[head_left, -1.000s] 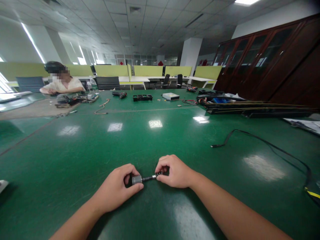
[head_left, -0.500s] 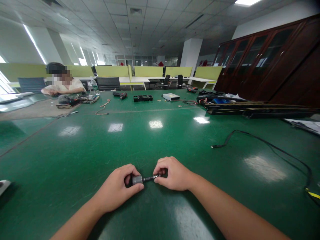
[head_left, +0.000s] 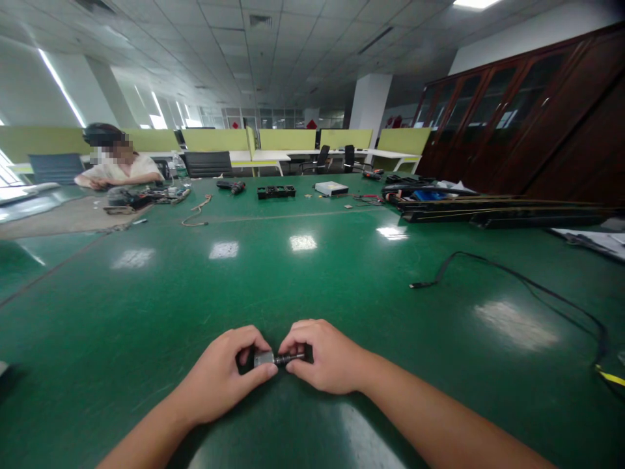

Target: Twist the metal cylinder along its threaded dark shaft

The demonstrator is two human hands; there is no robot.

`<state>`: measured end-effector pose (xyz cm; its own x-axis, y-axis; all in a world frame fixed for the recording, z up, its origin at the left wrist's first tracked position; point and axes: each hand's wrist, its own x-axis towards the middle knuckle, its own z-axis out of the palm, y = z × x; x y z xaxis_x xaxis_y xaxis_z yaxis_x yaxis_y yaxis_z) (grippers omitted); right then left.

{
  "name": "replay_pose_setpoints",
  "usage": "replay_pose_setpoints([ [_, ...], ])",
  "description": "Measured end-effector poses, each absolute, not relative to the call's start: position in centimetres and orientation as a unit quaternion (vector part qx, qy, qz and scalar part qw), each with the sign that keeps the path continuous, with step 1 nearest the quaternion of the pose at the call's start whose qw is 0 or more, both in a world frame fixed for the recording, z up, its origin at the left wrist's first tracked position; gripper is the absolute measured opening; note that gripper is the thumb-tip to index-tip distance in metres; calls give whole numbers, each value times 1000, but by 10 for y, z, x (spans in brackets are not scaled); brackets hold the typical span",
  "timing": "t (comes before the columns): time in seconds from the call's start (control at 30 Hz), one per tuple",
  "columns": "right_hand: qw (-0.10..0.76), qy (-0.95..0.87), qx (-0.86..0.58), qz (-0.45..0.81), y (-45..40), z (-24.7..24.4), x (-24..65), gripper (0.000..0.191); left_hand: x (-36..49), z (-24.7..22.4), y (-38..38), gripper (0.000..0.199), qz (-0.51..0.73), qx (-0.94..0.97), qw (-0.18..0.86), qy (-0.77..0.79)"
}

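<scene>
In the head view a short grey metal cylinder [head_left: 264, 359] lies sideways between the thumb and fingers of my left hand [head_left: 219, 374], just above or on the green tabletop. A thin dark shaft [head_left: 299, 355] sticks out of its right end. Around this shaft, close to the cylinder, sits a dark ribbed piece [head_left: 282, 359] that looks like a spring or a stack of rings. My right hand [head_left: 329, 358] pinches the ribbed piece from the right with thumb and fingertips. Its curled fingers partly hide the shaft's far end.
A black cable [head_left: 517, 277] snakes over the green table [head_left: 312, 280] on the right. Farther back are a power drill [head_left: 232, 187], a black frame [head_left: 276, 192], a silver box [head_left: 331, 188] and long dark bars [head_left: 488, 212]. Another person [head_left: 122, 166] sits at the far left.
My right hand has moved left along the shaft, bringing the ribbed piece from the shaft's outer end up to the cylinder. My left hand keeps its grip on the cylinder. The view has shifted slightly.
</scene>
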<state>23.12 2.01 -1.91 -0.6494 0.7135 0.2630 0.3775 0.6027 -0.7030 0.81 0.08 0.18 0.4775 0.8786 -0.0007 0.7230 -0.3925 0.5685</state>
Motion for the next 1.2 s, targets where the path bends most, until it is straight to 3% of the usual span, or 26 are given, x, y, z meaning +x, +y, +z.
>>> replay_pose_setpoints([
  [1.2,282,-861,-308,290,23,-27,229,19,8,1,1,23,157,810,269,498],
])
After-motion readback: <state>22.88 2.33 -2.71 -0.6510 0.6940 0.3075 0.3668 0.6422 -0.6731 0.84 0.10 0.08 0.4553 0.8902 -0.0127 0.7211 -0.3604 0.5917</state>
